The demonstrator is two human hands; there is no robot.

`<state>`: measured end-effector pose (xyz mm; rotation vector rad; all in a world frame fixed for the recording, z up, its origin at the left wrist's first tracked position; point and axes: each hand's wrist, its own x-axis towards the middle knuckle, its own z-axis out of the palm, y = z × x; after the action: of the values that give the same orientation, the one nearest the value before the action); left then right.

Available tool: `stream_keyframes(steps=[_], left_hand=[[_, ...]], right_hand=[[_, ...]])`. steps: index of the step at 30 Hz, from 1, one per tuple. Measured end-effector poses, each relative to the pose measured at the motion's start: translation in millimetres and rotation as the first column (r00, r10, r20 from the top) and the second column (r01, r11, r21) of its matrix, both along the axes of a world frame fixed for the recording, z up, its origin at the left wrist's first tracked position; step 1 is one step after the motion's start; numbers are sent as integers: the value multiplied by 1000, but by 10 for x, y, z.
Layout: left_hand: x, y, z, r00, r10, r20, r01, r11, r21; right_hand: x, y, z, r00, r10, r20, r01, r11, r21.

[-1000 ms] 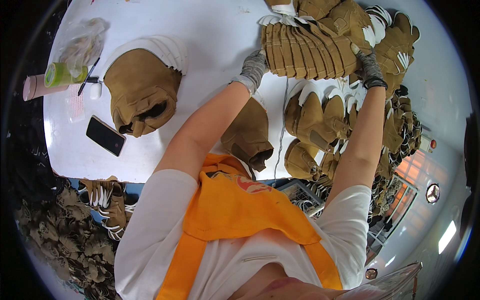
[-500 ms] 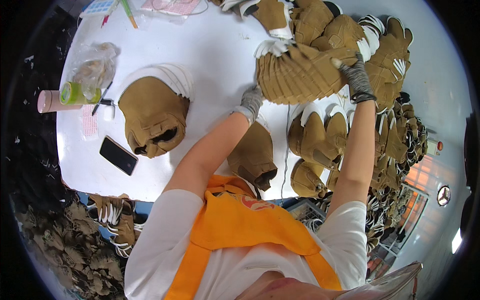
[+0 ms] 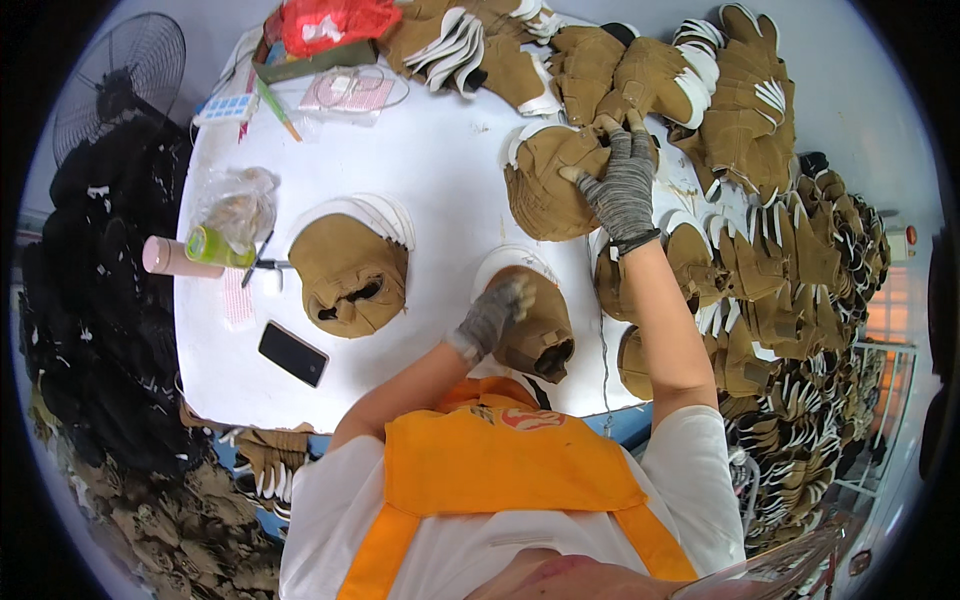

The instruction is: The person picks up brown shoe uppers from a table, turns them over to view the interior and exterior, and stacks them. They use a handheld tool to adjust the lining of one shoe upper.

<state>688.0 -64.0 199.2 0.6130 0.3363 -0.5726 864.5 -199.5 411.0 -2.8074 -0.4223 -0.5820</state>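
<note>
My right hand (image 3: 625,190), in a striped grey glove with bare fingertips, rests over a stack of brown shoe uppers (image 3: 553,195) with white edges. Its thumb points left and its fingers stretch away from me, spread apart on the stack. Nearer to me, my left hand (image 3: 492,316), gloved alike, bends its fingers together on the left side of another brown shoe upper (image 3: 540,325). That upper lies with its white rim away from me and its dark opening toward me. To the left lies a further stack of uppers (image 3: 350,265), white layers fanned out.
A phone (image 3: 293,353), a pink bottle (image 3: 180,257), a green roll (image 3: 215,246) and a plastic bag (image 3: 240,205) lie at the left. More uppers (image 3: 745,110) line the far and right sides. A cable (image 3: 603,350) crosses the table. A fan (image 3: 115,95) stands far left.
The fanned stack has come down toward the table, its layers closer together. My left hand has left it and moved nearer me onto the other upper. The view has shifted too.
</note>
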Motion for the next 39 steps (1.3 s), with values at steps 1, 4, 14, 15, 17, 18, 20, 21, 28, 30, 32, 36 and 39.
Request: stream_keyframes(steps=[1,4,14,15,17,18,20,21,28,30,32,36,39], left_hand=[[-108,89,19,997,-54,48,56,997,-45],[-528,457,440,996,-90,18,86,979,183],[-1408,1314,-6,987,157,-15,-116,791,601],[-1428,1341,-69,987,160,-16,-117,785,609],[-1432,1323,-36,986,167,-26,-115,777,619],[-1425,1300,-21,990,138,-23,-95,783,614],[-1377,1197,53,998,66,-8,-48,797,602],[-1365,1141,102,999,45,-14,-28,803,595],[-923,714,400,942,201,271,-319,788,527],[-362,583,1176,905,138,402,-411,529,743],[269,530,1274,729,87,679,-648,408,643],[1937,415,1449,657,99,748,-750,189,634],[3040,572,1438,799,-262,541,-598,-435,673]], right_hand=[[-6,-23,46,999,-41,-18,40,999,-34],[-188,-28,93,998,-40,49,42,998,-42],[-617,-59,-17,996,-44,73,28,977,210],[-678,-72,-48,997,-51,66,35,974,225],[-803,-107,-95,997,-61,44,49,968,247],[-841,-153,-160,996,-72,54,57,971,232],[-991,-206,-208,995,-86,47,70,959,275],[-1072,-239,-236,994,-96,43,79,952,297],[-1693,-470,-910,885,36,-464,41,987,156],[-1743,-451,-761,712,120,-692,97,959,267],[-1791,-398,-731,651,195,-734,34,958,285],[-1818,-304,-844,634,233,-738,-118,971,206],[-1769,-376,-800,545,355,-760,-46,917,395]])
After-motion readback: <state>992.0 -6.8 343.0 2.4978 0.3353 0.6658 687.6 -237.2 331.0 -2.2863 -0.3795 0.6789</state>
